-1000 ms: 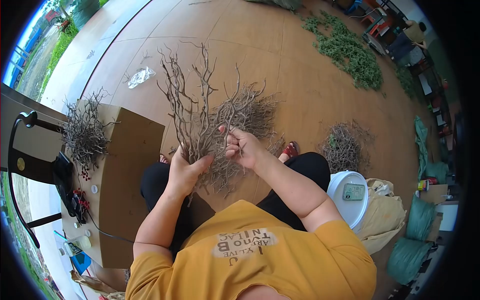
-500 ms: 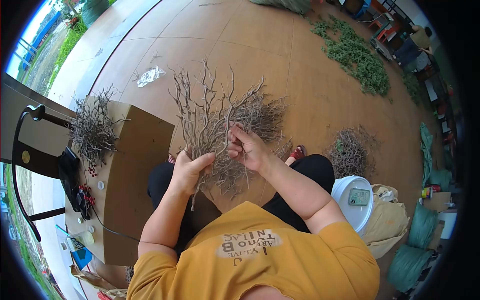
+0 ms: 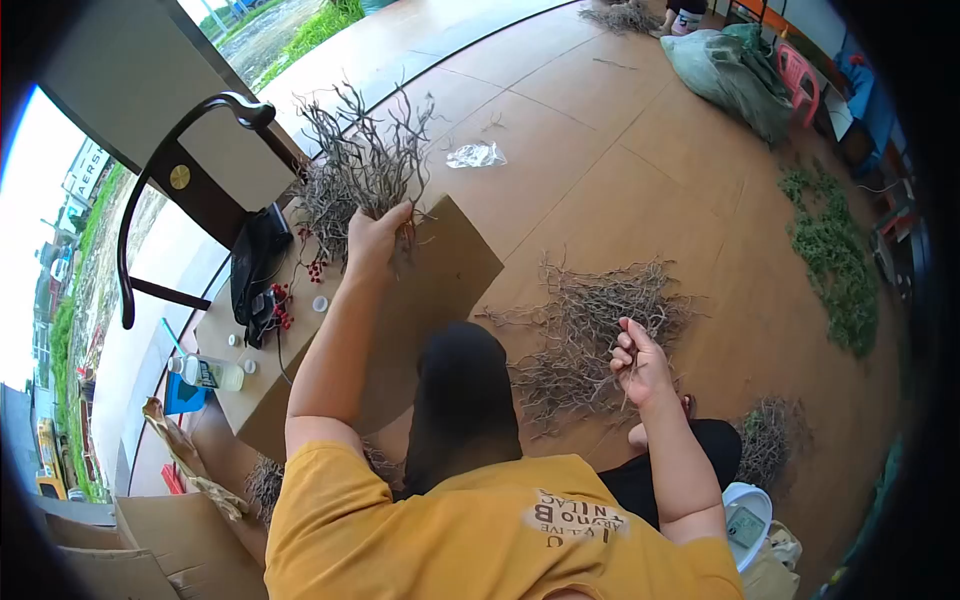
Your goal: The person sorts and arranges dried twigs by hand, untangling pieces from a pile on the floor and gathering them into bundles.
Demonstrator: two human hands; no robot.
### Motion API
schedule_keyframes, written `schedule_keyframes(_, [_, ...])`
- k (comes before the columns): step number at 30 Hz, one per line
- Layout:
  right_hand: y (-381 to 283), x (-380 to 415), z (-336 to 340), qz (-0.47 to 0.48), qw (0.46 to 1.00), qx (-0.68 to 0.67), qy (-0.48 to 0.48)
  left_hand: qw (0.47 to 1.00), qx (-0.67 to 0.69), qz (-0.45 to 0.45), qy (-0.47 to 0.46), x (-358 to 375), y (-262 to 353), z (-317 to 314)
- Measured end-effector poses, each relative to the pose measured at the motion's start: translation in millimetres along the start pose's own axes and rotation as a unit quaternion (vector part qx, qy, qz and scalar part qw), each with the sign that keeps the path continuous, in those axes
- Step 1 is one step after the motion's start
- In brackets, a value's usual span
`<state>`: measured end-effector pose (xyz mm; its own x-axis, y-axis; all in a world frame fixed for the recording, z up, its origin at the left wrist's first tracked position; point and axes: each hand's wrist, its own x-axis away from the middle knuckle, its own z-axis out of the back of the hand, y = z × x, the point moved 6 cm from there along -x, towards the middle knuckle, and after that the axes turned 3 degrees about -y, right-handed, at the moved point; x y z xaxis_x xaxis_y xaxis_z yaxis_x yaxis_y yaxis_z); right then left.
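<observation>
My left hand (image 3: 376, 240) is closed round the lower ends of a bundle of curly bare branches (image 3: 385, 160), held upright above the cardboard box (image 3: 440, 260). Right beside the bundle lies a heap of thinner twigs (image 3: 325, 200) on the box top, and the two overlap. My right hand (image 3: 642, 372) hovers over the pile of twigs (image 3: 590, 335) on the floor, its fingers curled in. Whatever those fingers may hold is too small to make out.
The box also carries red berries (image 3: 280, 305), a black bag (image 3: 262, 250) and a bottle (image 3: 210, 373). A dark chair (image 3: 180, 130) stands at the left. Another twig heap (image 3: 768, 435) and a white bucket (image 3: 745, 520) are at the right; green foliage (image 3: 835, 255) lies beyond.
My left hand has carried the branch bundle leftward, from over my lap to the box. My right hand has parted from the bundle and moved right. The view has turned left.
</observation>
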<state>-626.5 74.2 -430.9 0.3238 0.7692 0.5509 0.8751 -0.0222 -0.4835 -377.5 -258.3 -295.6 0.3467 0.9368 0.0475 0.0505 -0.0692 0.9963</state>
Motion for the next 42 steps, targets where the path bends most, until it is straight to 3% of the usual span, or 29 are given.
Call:
schedule_keyframes(1, [-0.1,-1.8,2.2,-0.003,1.000,0.003,0.002,0.999,-0.034,-0.002,0.027,-30.7,-5.8,30.0])
schedule_keyframes(3, [3.5,-3.6,7.4,-0.010,1.000,0.005,0.011,0.978,-0.129,0.124,0.103,-89.0,-45.6,104.2])
schedule_keyframes(6, [8.4,-8.5,13.2,-0.016,0.999,0.017,0.023,0.929,-0.266,0.121,0.226,-129.9,-82.7,170.4])
schedule_keyframes(9, [8.8,-14.7,10.8,-0.017,1.000,0.019,0.015,0.937,-0.256,0.106,0.214,-147.9,-98.9,196.4])
schedule_keyframes(10, [8.0,-14.9,11.1,-0.015,1.000,0.020,0.009,0.905,-0.351,0.111,0.213,-118.4,-64.2,172.6])
schedule_keyframes(13, [-5.6,2.5,-9.9,0.020,0.992,0.126,0.019,0.860,-0.413,-0.054,0.294,-101.5,-58.5,173.9])
schedule_keyframes(14, [-13.2,14.2,-19.5,0.035,0.983,0.178,0.026,0.853,-0.435,-0.064,0.282,-96.1,-58.4,177.7])
schedule_keyframes(15, [-25.5,24.2,-23.5,0.074,0.950,0.302,0.029,0.845,-0.455,-0.076,0.271,-90.5,-53.7,183.3])
schedule_keyframes(17, [-53.3,39.0,-22.2,0.146,0.833,0.533,0.033,0.833,-0.479,-0.107,0.256,-66.3,-39.0,175.5])
schedule_keyframes(18, [-68.5,39.9,-9.7,0.283,0.739,0.611,-0.002,0.829,-0.484,-0.127,0.251,-40.9,-22.6,162.1])
schedule_keyframes(19, [-80.5,49.2,-3.5,0.315,0.725,0.612,0.009,0.825,-0.489,-0.148,0.242,-18.8,-9.3,149.7])
schedule_keyframes(21, [-108.3,95.5,-14.8,0.360,0.496,0.776,0.149,0.823,-0.477,-0.210,0.227,8.5,-2.3,132.9])
schedule_keyframes(22, [-121.0,105.9,-6.5,0.369,0.514,0.763,0.132,0.827,-0.450,-0.254,0.224,21.7,-2.9,121.2])
schedule_keyframes(23, [-140.3,117.4,9.9,0.374,0.530,0.750,0.130,0.856,-0.415,-0.243,0.191,31.7,-5.1,106.6])
schedule_keyframes(24, [-157.0,128.9,39.2,0.349,0.481,0.781,0.193,0.865,-0.409,-0.246,0.157,32.8,-16.5,99.4])
schedule_keyframes(25, [-176.9,150.7,55.9,0.358,0.483,0.777,0.186,0.896,-0.364,-0.226,0.120,39.1,-27.1,84.8])
schedule_keyframes(26, [-197.4,168.4,69.2,0.387,0.434,0.779,0.236,0.909,-0.350,-0.215,0.073,45.8,-31.7,61.7])
schedule_keyframes(27, [-221.1,185.4,87.8,0.444,0.347,0.766,0.309,0.916,-0.342,-0.206,0.046,52.7,-33.9,43.3])
schedule_keyframes(28, [-244.6,205.4,99.0,0.424,0.284,0.779,0.365,0.928,-0.325,-0.181,-0.007,58.2,-38.3,18.7])
schedule_keyframes(31, [-328.3,247.5,203.2,0.302,0.166,0.757,0.555,0.934,-0.305,-0.132,-0.130,70.9,-49.4,-55.4])
schedule_keyframes(33, [-358.7,269.5,271.4,0.066,0.121,0.782,0.608,0.885,-0.393,-0.137,-0.210,76.5,-65.9,-105.4])
schedule_keyframes(35, [-360.9,304.0,340.0,-0.148,0.211,0.727,0.637,0.803,-0.498,-0.128,-0.302,69.3,-108.9,-138.6])
schedule_keyframes(37, [-361.8,329.3,407.5,-0.252,0.268,0.624,0.689,0.744,-0.529,-0.009,-0.409,64.9,-181.7,-155.4])
schedule_keyframes(39, [-346.1,303.5,384.5,-0.318,0.301,0.606,0.664,0.616,-0.605,0.050,-0.502,72.2,-250.7,-168.9])
schedule_keyframes(40, [-374.5,291.9,489.3,-0.288,0.341,0.661,0.603,0.564,-0.625,0.063,-0.537,75.3,-284.2,-170.6])
schedule_keyframes(41, [-354.0,252.4,441.0,-0.257,0.343,0.722,0.544,0.492,-0.660,0.056,-0.565,77.3,-320.7,-172.1])
schedule_keyframes(42, [-337.9,218.0,422.2,-0.178,0.352,0.760,0.516,0.470,-0.679,0.060,-0.561,80.6,-339.4,-178.4])
